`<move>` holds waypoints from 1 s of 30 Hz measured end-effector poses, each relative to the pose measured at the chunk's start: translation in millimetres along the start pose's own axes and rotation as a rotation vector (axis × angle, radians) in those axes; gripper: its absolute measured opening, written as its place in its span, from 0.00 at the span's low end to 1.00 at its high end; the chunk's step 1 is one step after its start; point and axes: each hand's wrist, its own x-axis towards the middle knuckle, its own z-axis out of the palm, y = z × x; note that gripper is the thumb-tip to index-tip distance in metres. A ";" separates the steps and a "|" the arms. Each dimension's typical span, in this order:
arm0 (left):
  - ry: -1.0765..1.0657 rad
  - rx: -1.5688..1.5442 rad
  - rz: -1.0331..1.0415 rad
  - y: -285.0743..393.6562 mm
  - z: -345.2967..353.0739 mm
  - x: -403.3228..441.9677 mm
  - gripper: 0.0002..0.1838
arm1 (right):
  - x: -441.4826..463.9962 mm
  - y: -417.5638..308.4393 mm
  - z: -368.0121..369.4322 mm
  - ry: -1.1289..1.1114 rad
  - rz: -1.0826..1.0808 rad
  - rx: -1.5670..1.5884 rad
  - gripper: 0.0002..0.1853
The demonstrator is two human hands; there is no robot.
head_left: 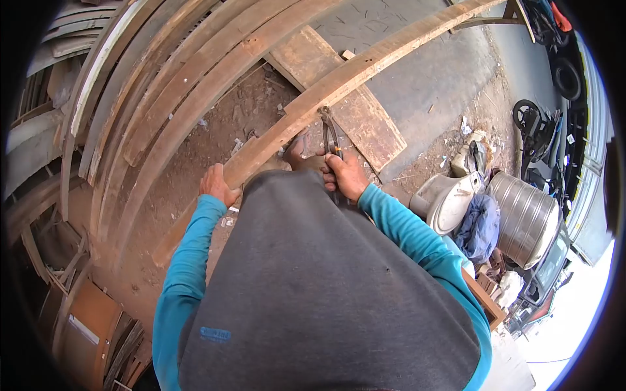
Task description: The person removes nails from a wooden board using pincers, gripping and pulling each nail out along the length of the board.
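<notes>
A long wooden beam [365,65] runs diagonally from the lower left to the upper right, lying across a wide, worn plank [372,124]. My left hand [218,186] is wrapped over the beam's edge at the left of my body. In my right hand [347,174] are the handles of a pair of pincers [330,133], and its fingers are closed round them. The jaws of the pincers touch the near edge of the beam above the plank. Whether a nail sits between the jaws is too small to tell.
Several long boards [195,104] lean at the left. A metal drum [521,212], a blue plastic bag [479,228] and a white plastic container [450,202] stand at the right. Motorbikes [538,137] are farther off. Debris litters the dirt floor.
</notes>
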 end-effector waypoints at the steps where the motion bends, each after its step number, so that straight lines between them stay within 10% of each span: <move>1: -0.006 0.006 0.014 -0.8 -3.0 2.3 0.33 | 7.0 17.9 12.7 0.066 -0.069 0.021 0.11; 9: -0.354 -0.260 0.049 -21.4 -28.2 30.9 0.36 | 90.8 89.2 37.7 0.568 -0.932 -0.685 0.15; 13: -0.297 -0.255 0.097 -35.3 -16.8 33.6 0.36 | 43.5 60.2 28.2 0.395 -0.446 -0.554 0.18; 22: -0.459 -0.364 0.103 -48.3 -16.6 50.6 0.39 | 67.2 50.3 60.9 0.566 -0.610 -0.905 0.16; 30: -0.403 -0.316 0.108 -38.8 -24.7 46.1 0.35 | 16.7 -75.8 -32.9 0.269 -0.515 0.191 0.33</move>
